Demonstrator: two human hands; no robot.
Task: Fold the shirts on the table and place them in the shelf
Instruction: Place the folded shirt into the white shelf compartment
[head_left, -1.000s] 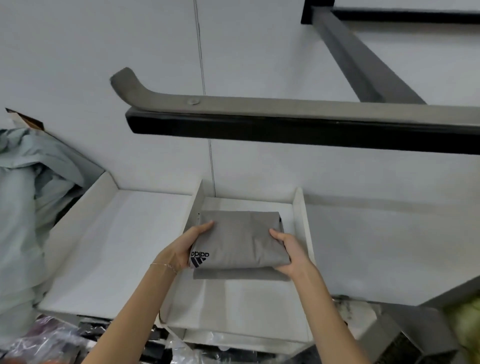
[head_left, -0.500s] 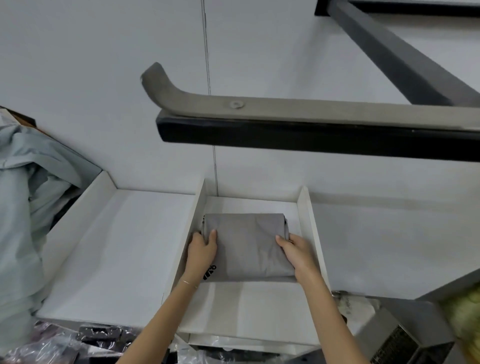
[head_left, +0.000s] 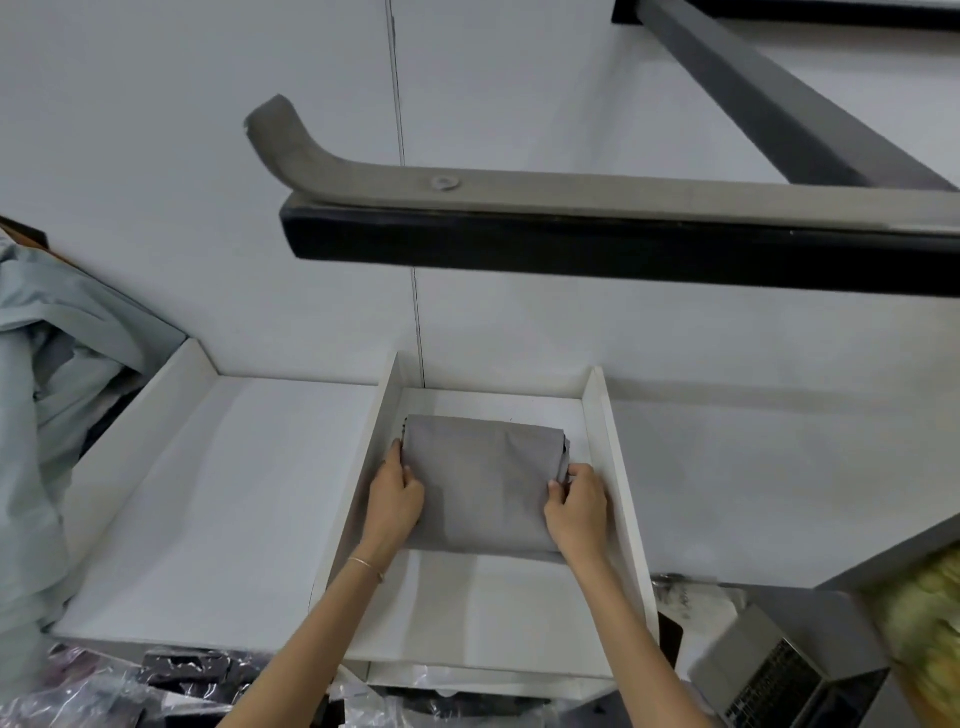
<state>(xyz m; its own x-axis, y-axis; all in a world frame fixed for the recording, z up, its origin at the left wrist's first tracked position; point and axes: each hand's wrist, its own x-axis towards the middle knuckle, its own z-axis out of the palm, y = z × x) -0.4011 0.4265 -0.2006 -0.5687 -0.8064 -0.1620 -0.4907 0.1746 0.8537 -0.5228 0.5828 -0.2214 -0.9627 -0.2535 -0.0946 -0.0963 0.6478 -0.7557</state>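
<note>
Two hands, left hand (head_left: 397, 501) and right hand (head_left: 576, 506), grip the folded grey shirt (head_left: 480, 483) in the white shelf's (head_left: 621, 499) middle compartment against a pale wall (head_left: 208, 156).

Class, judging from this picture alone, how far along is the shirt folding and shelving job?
Done: the grey shirt is folded and lies in the narrow middle shelf compartment. In hand: left hand and right hand grip its side edges. Left: letting go, and the crumpled pale clothes at far left.
</note>
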